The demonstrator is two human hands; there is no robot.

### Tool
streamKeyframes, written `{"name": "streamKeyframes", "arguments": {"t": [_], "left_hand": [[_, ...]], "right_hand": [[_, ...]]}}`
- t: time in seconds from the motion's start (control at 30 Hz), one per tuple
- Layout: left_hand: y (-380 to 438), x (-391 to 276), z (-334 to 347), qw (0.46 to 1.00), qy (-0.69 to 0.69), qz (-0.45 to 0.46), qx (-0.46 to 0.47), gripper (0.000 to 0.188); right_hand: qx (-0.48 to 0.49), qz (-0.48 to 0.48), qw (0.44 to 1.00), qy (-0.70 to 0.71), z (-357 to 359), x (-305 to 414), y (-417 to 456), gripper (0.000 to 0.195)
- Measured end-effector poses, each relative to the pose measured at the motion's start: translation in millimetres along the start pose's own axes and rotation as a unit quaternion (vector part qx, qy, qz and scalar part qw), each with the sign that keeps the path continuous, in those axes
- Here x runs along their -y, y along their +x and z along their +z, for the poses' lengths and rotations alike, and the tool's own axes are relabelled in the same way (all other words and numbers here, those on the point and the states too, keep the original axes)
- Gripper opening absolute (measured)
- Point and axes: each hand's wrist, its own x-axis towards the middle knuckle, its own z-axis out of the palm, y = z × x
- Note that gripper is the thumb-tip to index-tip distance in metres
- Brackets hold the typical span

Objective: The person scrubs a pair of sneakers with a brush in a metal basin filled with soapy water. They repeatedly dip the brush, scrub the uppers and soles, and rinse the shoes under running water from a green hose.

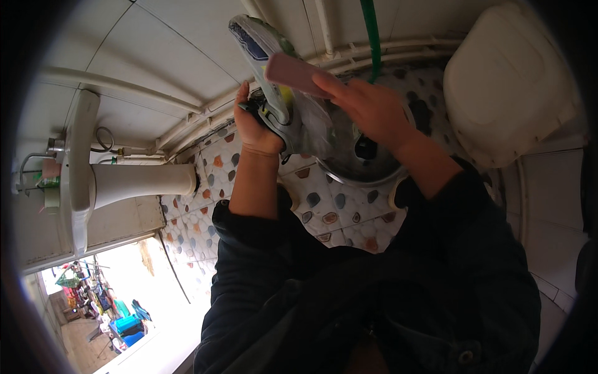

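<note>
My left hand (257,128) grips a light grey shoe (275,89) by its collar and tilts it up, toe towards the top of the view. In my right hand (373,110) is a pink brush (294,75), its back towards me, held against or just over the side of the shoe; its bristles are hidden. Below my hands a round metal basin (345,180) stands on the floor, with a dark object (366,147) in it, partly behind my right wrist.
A green hose (371,37) hangs at the wall by white pipes (411,44). The toilet (504,89) is at right, a pedestal sink (145,180) at left. Patterned tiles (327,210) cover the floor. Through a bright doorway at lower left, assorted items (126,325) show.
</note>
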Motion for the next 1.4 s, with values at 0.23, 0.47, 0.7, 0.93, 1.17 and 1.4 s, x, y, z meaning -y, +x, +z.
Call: {"name": "streamKeyframes", "arguments": {"t": [0.23,0.47,0.7,0.93,1.17,1.4], "left_hand": [[4.3,5.2,-6.8,0.999,0.004,-0.028,-0.035,0.051],[5.4,-1.2,-3.8,0.983,0.052,0.071,-0.158,0.049],[-1.1,-21.9,-16.4,0.999,0.015,0.023,-0.024,0.046],[7.1,19.6,-12.1,0.998,0.003,-0.059,0.024,0.045],[3.1,16.7,-8.6,0.991,0.082,0.000,-0.106,0.044],[5.7,-7.8,-4.2,0.978,0.135,0.118,-0.102,0.037]], "right_hand": [[-0.127,0.052,0.990,0.016,4.6,-28.3,11.5,0.053],[0.118,-0.037,0.992,0.018,-1.1,-2.4,-8.3,0.053],[0.087,-0.045,0.995,0.022,5.6,-10.0,-7.4,0.054],[-0.027,0.044,0.999,0.003,3.1,-13.9,6.0,0.048],[0.007,0.118,0.988,0.097,0.0,-18.7,13.2,0.043],[0.134,0.126,0.982,0.040,0.4,1.4,-7.6,0.052]]}}
